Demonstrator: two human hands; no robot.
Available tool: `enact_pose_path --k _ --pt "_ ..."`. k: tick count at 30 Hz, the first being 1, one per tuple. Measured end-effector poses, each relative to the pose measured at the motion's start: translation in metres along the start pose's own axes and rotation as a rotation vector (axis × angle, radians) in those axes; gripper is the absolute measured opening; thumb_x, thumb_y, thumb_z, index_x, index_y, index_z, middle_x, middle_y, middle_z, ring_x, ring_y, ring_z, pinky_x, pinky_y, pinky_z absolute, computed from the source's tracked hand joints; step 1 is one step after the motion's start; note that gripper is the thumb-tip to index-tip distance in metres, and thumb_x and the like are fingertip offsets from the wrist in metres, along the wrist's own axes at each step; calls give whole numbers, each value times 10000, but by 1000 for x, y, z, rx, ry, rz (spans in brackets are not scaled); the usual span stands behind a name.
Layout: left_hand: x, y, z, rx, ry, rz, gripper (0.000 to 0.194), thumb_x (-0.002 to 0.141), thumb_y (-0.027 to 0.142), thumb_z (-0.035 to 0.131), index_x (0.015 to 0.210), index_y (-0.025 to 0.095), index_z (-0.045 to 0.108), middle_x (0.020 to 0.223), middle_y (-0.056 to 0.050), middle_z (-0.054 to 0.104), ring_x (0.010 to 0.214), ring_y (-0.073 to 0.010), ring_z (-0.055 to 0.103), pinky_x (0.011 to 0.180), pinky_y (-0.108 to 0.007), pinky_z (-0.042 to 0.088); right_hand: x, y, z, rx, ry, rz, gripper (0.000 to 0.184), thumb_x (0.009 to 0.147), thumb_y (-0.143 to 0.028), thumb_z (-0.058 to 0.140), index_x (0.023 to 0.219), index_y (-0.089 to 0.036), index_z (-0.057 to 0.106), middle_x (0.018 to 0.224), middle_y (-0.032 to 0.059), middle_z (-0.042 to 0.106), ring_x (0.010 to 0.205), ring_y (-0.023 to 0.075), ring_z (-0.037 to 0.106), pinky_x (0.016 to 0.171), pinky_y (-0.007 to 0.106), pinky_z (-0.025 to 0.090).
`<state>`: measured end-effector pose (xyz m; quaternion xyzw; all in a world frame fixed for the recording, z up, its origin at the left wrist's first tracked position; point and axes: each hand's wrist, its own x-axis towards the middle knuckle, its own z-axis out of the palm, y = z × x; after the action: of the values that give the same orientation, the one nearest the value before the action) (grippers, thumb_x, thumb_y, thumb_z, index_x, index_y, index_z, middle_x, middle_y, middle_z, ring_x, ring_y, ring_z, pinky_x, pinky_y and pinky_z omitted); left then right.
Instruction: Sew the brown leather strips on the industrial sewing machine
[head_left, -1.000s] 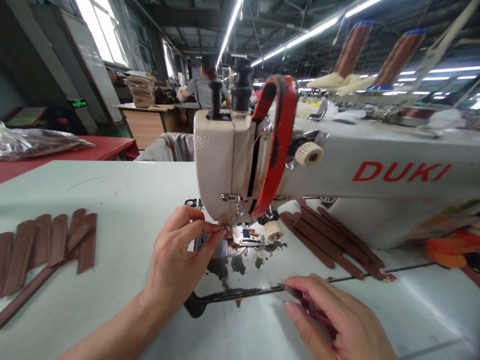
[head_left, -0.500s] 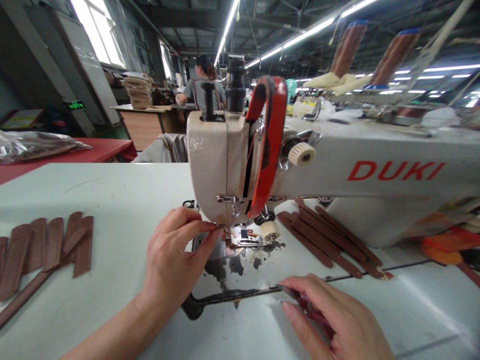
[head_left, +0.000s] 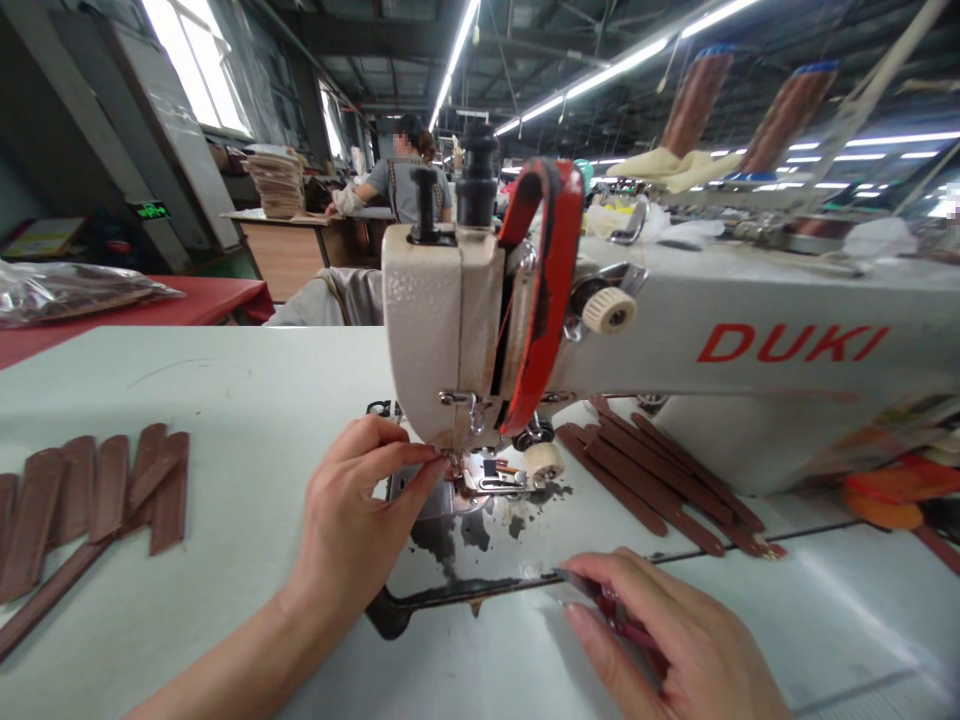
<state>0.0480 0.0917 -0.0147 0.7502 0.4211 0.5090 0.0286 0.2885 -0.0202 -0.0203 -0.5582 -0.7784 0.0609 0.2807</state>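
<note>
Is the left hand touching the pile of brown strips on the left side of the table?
Apart. The head view shows the left hand at the needle area, with bare table between it and the brown strips.

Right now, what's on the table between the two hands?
In the head view, between the left hand and the right hand lies the sewing machine's worn, dark-stained metal plate and bare table. No leather strip lies there.
</note>
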Motion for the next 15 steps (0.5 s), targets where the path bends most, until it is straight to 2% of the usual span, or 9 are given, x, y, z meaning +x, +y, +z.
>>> enact_pose_path --k 6,15 --pt "0 0 0 -51 1 -23 74 869 227 671 806 236 708 868 -2 654 741 -173 642 650 -323 531 1 -2 -2 11 -2 8 154 967 -353 482 1035 -263 587 812 -32 664 652 123 662 561 208 550" --pt "1 1 0 5 -7 20 91 879 239 654 801 222 697 868 -15 663 741 -175 638 649 -323 526 0 -1 -1 21 1 17 158 967 -349 475 1030 -267 594 813 -27 663 659 132 660 562 220 545"
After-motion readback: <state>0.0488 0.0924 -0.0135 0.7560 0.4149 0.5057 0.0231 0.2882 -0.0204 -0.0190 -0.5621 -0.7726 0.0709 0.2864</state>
